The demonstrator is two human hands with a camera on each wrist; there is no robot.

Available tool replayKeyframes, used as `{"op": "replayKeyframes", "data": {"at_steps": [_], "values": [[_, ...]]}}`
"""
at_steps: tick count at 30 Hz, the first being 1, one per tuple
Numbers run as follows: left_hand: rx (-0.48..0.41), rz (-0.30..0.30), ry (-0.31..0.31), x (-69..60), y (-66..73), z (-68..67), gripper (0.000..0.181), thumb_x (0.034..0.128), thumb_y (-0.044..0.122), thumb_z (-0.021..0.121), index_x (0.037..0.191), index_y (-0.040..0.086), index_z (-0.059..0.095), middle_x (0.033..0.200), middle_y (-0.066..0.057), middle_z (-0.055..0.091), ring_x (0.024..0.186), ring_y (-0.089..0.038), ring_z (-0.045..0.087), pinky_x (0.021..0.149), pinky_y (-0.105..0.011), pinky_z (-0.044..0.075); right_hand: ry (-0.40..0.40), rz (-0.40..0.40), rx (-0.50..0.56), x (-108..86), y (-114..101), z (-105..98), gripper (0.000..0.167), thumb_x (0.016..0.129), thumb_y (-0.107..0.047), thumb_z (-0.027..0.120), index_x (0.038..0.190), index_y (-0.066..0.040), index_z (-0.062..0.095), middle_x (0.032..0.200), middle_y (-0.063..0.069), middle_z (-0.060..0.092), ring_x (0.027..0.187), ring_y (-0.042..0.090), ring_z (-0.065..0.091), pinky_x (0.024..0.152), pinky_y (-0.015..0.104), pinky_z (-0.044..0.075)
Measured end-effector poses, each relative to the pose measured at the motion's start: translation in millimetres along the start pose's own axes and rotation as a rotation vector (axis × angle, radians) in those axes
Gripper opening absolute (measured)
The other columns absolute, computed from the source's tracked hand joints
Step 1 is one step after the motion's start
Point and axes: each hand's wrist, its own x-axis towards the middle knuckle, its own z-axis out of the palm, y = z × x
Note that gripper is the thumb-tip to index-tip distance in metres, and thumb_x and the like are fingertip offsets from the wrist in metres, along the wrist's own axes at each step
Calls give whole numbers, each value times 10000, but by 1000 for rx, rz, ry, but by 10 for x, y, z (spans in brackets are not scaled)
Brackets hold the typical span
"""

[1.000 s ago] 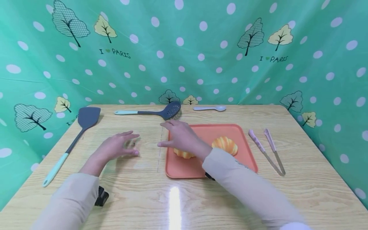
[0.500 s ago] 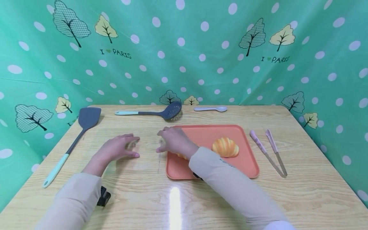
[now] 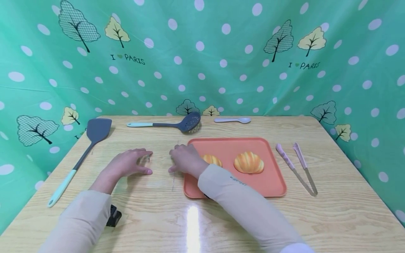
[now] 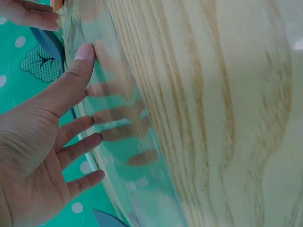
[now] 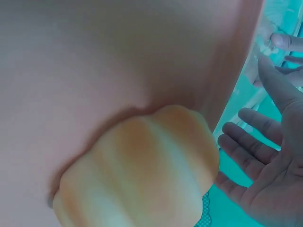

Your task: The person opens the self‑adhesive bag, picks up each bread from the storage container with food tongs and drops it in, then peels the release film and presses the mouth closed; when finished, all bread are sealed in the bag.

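Observation:
A clear, shiny sheet or board lies on the table left of the coral tray. My left hand is over it, fingers spread; its reflection shows in the clear surface in the left wrist view. My right hand hovers by the sheet's right edge and the tray's left rim, thumb and fingers apart, holding nothing. Whether fingertips touch the sheet I cannot tell. On the tray sit two croissants: the left croissant, partly hidden by my right arm, and the right croissant.
At far left lies a spatula with a mint handle. A slotted spoon and a small pale spoon lie along the back edge. Tongs rest right of the tray. A green dotted curtain hangs behind.
My right hand has moved left and slightly down from above the left croissant, uncovering part of it. The left hand has barely moved. The croissants and utensils have stayed in place.

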Motion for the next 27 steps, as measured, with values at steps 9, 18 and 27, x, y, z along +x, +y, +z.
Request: {"op": "replayKeyframes", "data": {"at_steps": [9,18,27], "values": [[-6,-13,-7,7,39,-15,795,807,451,843,1416,16,576,1452,-312,492,1326,-529,451,1056,-655,378,-2,30,-29,18,-4,24,344,899,-521,748,925,-182,696,1054,-8,668,958,164,636,840,341,509],[10,-20,-11,21,43,-30,785,808,457,843,1410,24,584,1442,-286,518,1318,-518,467,1040,-663,387,-13,37,-19,30,23,34,371,878,-515,774,811,-179,633,1015,-7,655,926,160,627,823,332,507],[53,79,67,51,-15,-25,596,840,404,825,1308,65,682,1328,-223,637,1214,-480,577,968,-632,460,-17,72,3,38,-12,33,348,859,-510,796,852,-181,682,1027,-6,653,942,164,624,825,331,494]]}}
